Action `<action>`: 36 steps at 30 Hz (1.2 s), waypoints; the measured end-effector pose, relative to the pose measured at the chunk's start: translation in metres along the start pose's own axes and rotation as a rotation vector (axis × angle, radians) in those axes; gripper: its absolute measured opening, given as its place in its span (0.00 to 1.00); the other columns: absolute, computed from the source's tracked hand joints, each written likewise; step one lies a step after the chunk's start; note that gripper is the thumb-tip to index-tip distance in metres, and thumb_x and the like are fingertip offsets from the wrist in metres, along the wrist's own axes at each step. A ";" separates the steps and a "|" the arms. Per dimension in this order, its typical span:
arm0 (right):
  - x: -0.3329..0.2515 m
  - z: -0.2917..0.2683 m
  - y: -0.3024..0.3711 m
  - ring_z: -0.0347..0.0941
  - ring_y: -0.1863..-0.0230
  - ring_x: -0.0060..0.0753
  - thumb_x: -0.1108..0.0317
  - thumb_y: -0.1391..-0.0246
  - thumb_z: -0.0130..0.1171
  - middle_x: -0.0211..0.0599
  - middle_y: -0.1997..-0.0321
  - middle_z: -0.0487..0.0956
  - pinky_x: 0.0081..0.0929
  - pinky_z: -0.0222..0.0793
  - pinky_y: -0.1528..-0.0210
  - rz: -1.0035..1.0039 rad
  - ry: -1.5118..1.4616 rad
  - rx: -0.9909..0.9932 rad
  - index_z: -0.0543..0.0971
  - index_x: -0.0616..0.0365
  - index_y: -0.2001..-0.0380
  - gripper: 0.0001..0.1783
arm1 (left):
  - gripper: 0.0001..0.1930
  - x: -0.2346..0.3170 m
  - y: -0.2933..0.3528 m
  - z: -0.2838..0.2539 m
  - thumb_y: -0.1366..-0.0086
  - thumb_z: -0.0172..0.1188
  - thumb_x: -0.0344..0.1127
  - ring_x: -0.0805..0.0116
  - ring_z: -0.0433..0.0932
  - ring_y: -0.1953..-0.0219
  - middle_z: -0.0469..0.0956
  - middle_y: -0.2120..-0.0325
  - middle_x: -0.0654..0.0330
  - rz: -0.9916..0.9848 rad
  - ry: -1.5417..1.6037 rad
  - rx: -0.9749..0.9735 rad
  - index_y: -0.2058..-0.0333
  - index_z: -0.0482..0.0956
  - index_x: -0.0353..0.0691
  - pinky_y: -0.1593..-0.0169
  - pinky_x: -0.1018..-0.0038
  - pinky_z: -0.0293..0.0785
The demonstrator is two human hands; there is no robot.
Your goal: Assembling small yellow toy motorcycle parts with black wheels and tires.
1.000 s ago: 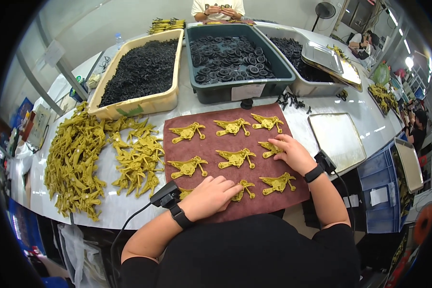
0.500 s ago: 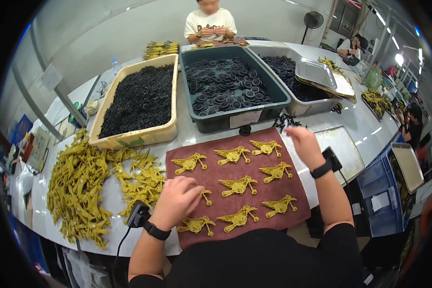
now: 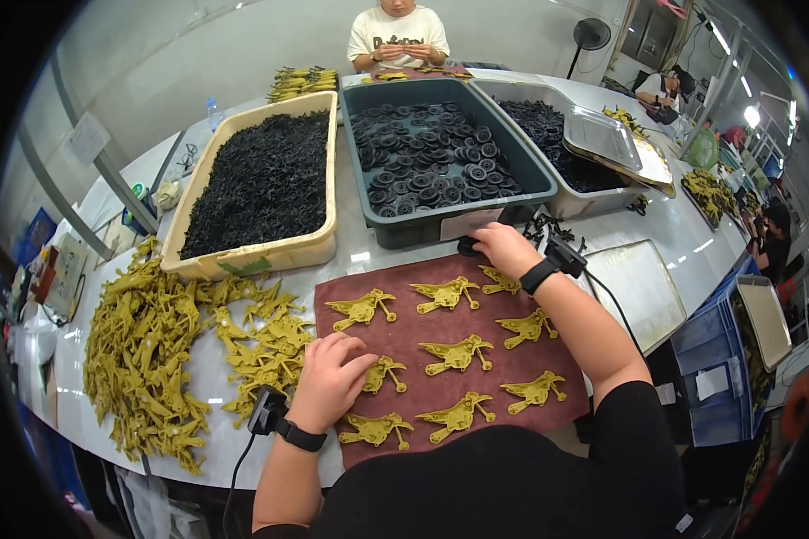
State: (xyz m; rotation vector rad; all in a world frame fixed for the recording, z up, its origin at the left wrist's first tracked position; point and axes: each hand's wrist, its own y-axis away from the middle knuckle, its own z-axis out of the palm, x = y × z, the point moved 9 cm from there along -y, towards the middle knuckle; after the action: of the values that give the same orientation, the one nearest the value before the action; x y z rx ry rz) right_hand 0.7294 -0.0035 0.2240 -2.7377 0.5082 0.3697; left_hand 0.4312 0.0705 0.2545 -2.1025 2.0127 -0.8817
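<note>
Right hand (image 3: 505,249) at a dark round piece (image 3: 466,245), 9 mouldings laid out

9 yellow-green plastic mouldings (image 3: 456,354) lie in 3 rows of 3 on the maroon cloth (image 3: 400,332), at the centre and lower centre of the frame. More are heaped in a pile (image 3: 139,359) at the left.

The right hand reaches past the upper row to the dark round piece, just in front of the dark green bin (image 3: 404,232) at the upper centre. Its fingertips bunch at that piece, but whether they grip it cannot be told. The left hand (image 3: 328,377) is loosely curled over the middle row's leftmost moulding, a small gap between thumb and forefinger, with no hold seen on anything.

The step in hand looks like reaching for the round piece, the mouldings already spread out. The next move seems to call for a secure pinch and a path back that clears the upper row.
</note>
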 end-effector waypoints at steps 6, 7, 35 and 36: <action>0.009 0.015 -0.013 0.73 0.58 0.53 0.65 0.52 0.59 0.53 0.64 0.77 0.39 0.68 0.54 0.079 -0.001 -0.012 0.78 0.65 0.64 0.14 | 0.12 -0.003 0.001 -0.003 0.52 0.61 0.25 0.59 0.71 0.53 0.74 0.63 0.61 -0.029 -0.021 0.018 0.66 0.79 0.42 0.50 0.63 0.63; 0.012 0.014 -0.013 0.73 0.58 0.53 0.65 0.52 0.60 0.53 0.64 0.77 0.39 0.68 0.54 0.123 -0.025 -0.036 0.78 0.65 0.65 0.15 | 0.12 -0.003 0.001 -0.003 0.52 0.61 0.25 0.59 0.71 0.53 0.74 0.63 0.61 -0.034 -0.032 0.021 0.66 0.79 0.42 0.50 0.63 0.63; 0.106 -0.037 0.054 0.70 0.57 0.39 0.70 0.60 0.62 0.32 0.65 0.77 0.34 0.67 0.54 -0.021 0.242 0.018 0.79 0.54 0.69 0.11 | 0.10 0.053 -0.049 0.024 0.48 0.60 0.27 0.56 0.69 0.46 0.73 0.54 0.57 0.160 0.048 -0.241 0.65 0.77 0.40 0.45 0.62 0.65; 0.104 -0.036 0.053 0.70 0.59 0.38 0.68 0.59 0.62 0.31 0.68 0.77 0.34 0.67 0.56 -0.058 0.276 0.016 0.78 0.55 0.70 0.09 | 0.11 0.061 -0.057 0.030 0.47 0.60 0.27 0.57 0.69 0.46 0.73 0.54 0.56 0.214 0.069 -0.254 0.63 0.76 0.39 0.45 0.63 0.65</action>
State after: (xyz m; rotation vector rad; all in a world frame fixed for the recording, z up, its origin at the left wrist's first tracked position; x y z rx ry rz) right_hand 0.8092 -0.0944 0.2100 -2.7948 0.4960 -0.0285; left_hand 0.4930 0.0109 0.2758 -1.9428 2.4442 -0.7046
